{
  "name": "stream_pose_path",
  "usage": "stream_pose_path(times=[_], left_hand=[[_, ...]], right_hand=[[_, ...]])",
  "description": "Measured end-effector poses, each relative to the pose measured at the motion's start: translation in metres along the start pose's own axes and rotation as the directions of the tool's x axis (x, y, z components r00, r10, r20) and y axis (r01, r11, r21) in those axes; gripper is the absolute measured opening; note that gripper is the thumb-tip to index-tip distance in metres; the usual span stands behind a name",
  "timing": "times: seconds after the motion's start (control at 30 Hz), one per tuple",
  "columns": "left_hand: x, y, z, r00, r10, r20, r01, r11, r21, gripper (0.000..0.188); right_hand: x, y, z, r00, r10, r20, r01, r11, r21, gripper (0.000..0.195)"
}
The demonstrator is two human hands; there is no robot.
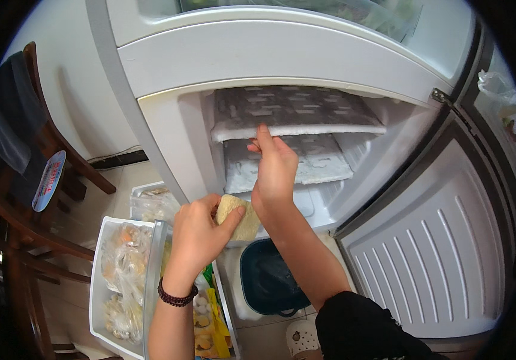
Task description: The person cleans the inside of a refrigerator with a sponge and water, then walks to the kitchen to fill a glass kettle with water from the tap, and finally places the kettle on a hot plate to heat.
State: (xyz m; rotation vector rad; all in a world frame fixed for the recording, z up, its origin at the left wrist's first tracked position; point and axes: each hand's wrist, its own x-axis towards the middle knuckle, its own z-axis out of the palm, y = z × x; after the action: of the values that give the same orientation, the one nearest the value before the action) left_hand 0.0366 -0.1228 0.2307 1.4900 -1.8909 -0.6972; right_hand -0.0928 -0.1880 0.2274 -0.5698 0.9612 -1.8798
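My left hand (pixel 206 227) grips a folded pale yellow cloth (pixel 236 216) in front of the open freezer compartment. My right hand (pixel 273 159) is raised at the front edge of the upper frosted shelf (pixel 294 110), its fingertips touching or close to the ice along that edge; I see nothing held in it. Beneath lies a second frosted shelf (pixel 325 164), white with ice. A dark blue plastic basin (pixel 262 279) stands on the floor below the compartment, partly hidden by my right forearm.
The freezer door (pixel 428 252) stands open at the right. Pulled-out freezer drawers (pixel 97 288) holding bagged food stand at the lower left. A wooden chair (pixel 66 153) is at the far left. A white clog (pixel 302 335) shows on the floor by the basin.
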Motion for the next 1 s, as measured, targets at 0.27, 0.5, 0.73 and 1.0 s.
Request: stream_pose_path(times=[0.27, 0.5, 0.73, 1.0], left_hand=[[0.004, -0.012, 0.008, 0.994, -0.013, -0.111, 0.003, 0.997, -0.082, 0.031], [0.003, -0.008, 0.015, 0.995, -0.055, -0.079, 0.046, 0.992, -0.114, 0.03], [0.004, -0.004, 0.014, 0.996, -0.086, -0.03, 0.082, 0.989, -0.124, 0.03], [0.004, -0.003, 0.016, 0.995, -0.094, -0.021, 0.091, 0.992, -0.09, 0.026]], right_hand=[[0.007, 0.004, -0.004, 0.997, -0.075, 0.028, 0.076, 0.997, -0.019, 0.034], [0.015, 0.008, -0.012, 0.981, -0.145, 0.13, 0.132, 0.985, 0.11, 0.025], [0.014, 0.002, -0.013, 0.991, -0.047, 0.123, 0.044, 0.999, 0.025, 0.03], [0.013, 0.006, -0.017, 0.984, -0.046, 0.171, 0.026, 0.993, 0.117, 0.03]])
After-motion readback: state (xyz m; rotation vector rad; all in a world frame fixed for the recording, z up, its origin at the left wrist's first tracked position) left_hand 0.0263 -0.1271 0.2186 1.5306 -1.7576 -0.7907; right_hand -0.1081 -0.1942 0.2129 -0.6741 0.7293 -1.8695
